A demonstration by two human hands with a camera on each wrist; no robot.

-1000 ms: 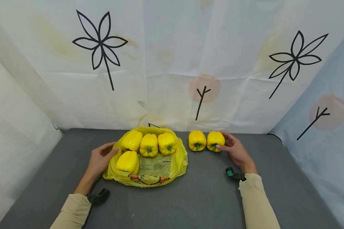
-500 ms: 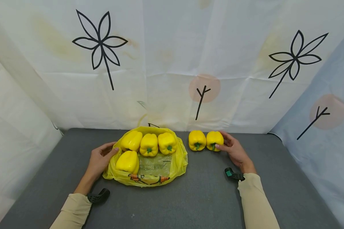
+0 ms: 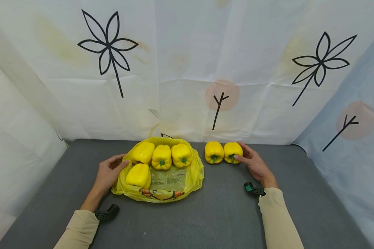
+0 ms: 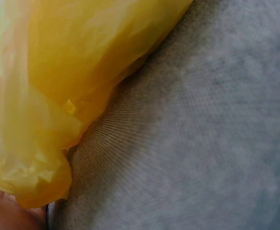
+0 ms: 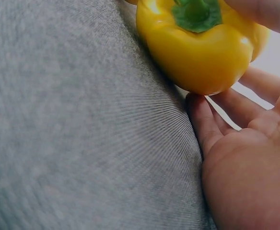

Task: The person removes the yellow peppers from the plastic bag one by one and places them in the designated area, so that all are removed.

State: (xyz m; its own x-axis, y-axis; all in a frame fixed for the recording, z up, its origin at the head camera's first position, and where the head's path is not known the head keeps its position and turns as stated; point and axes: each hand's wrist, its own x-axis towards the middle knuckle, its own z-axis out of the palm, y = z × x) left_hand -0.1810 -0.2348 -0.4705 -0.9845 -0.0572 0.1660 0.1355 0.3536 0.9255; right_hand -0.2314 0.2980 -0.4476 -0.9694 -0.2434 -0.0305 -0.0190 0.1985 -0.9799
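A yellow plastic bag [image 3: 194, 176] lies with its mouth wide, and several yellow bell peppers [image 3: 162, 155] sit inside it. My left hand [image 3: 109, 173] holds the bag's left rim between thumb and fingers; the left wrist view shows mostly the bag's crumpled side [image 4: 97, 48]. To the right of the bag, two more bell peppers stand side by side on the table. My right hand [image 3: 257, 165] grips the right one [image 3: 232, 152], thumb in front by the green stem and fingers behind. The other pepper [image 3: 214, 152] stands free, close against it.
The grey table [image 3: 187, 224] runs back to a white cloth wall [image 3: 180, 69] printed with black flowers, just behind the bag and peppers. Cloth also closes off the left and right sides. Each wrist wears a black camera mount [image 3: 107, 213].
My right hand has shifted the gripped bell pepper slightly left, up against its neighbour. The left hand and the bag have stayed in place.
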